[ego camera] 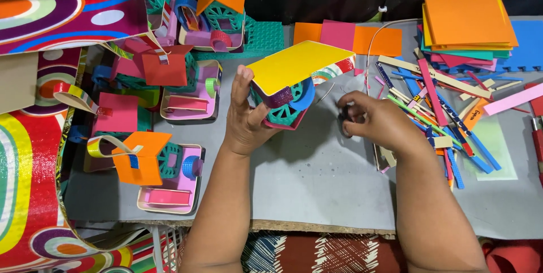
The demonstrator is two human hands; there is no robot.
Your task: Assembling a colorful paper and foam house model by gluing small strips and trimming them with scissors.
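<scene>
My left hand point(246, 116) grips the yellow-roofed paper model house point(290, 89), tilted for access; right hand point(370, 120) pinches something small and dark point(344, 119), possibly a clip.

Matt yellow card roof point(297, 65) is seen over teal plastic mesh walls point(283, 113); glossy patterned wrapping sheet point(28, 154) is laid alongside.

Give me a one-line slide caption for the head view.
Left hand holds a yellow-roofed paper house; right hand pinches a small dark object.
</scene>
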